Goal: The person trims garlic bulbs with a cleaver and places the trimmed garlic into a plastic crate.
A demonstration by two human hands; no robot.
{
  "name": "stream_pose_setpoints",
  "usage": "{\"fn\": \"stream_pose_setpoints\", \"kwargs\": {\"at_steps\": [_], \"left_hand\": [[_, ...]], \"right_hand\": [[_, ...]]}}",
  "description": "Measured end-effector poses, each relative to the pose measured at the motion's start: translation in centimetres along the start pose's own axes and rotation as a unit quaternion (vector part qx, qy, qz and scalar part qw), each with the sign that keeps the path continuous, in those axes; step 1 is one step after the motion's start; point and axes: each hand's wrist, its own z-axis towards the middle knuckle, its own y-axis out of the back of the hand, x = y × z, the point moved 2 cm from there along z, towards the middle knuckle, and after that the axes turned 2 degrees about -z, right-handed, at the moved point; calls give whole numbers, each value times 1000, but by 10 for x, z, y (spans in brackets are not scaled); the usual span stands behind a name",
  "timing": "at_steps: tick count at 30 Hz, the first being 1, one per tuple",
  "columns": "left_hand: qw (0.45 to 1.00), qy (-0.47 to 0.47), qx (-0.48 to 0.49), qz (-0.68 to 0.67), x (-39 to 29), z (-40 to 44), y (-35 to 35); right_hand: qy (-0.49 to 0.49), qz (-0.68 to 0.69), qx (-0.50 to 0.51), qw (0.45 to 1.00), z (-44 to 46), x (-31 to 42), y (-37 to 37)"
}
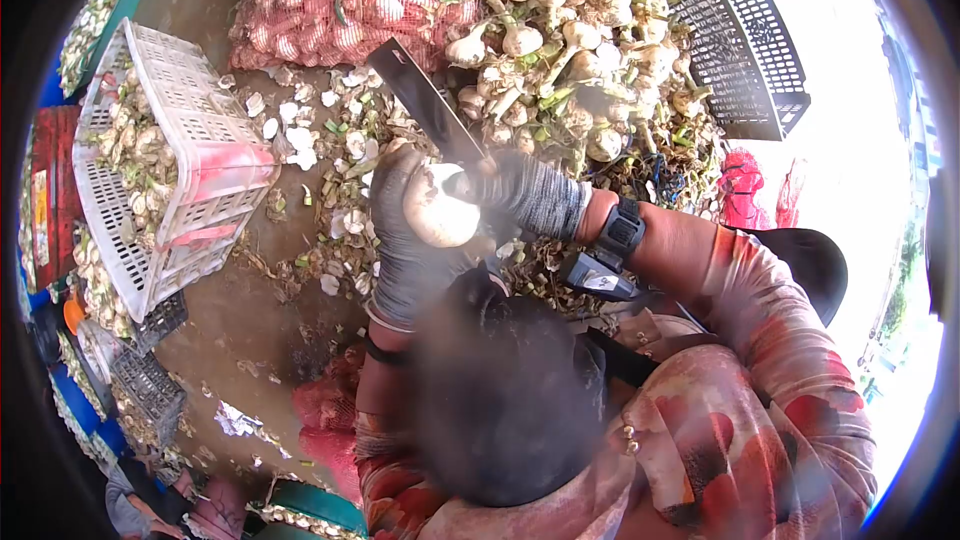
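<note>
A large whitish garlic bulb sits in my left hand, whose grey-gloved fingers wrap round its left side. My right hand, also gloved, is closed on a knife at the bulb's upper right. The knife's wide dark blade points up and to the left, above the bulb. The knife's handle is mostly hidden in my right hand. Beyond my hands lies a big heap of garlic bulbs with stems.
A red mesh sack of garlic lies at the top. A white crate holding garlic stands tilted at left, a black crate at upper right. Peelings litter the floor. Part of another person shows at lower left.
</note>
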Motion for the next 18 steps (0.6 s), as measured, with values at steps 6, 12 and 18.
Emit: {"fn": "stream_pose_setpoints", "kwargs": {"at_steps": [6, 12, 18], "left_hand": [[935, 203, -47, -287, 34, -9, 12], [921, 22, 165, 351, 48, -12, 9], [982, 181, 5, -54, 5, -14, 19]], "right_hand": [[348, -282, -109, 887, 14, 1, -11], [248, -412, -50, 875, -19, 23, 12], [20, -628, -12, 777, -6, -25, 71]]}}
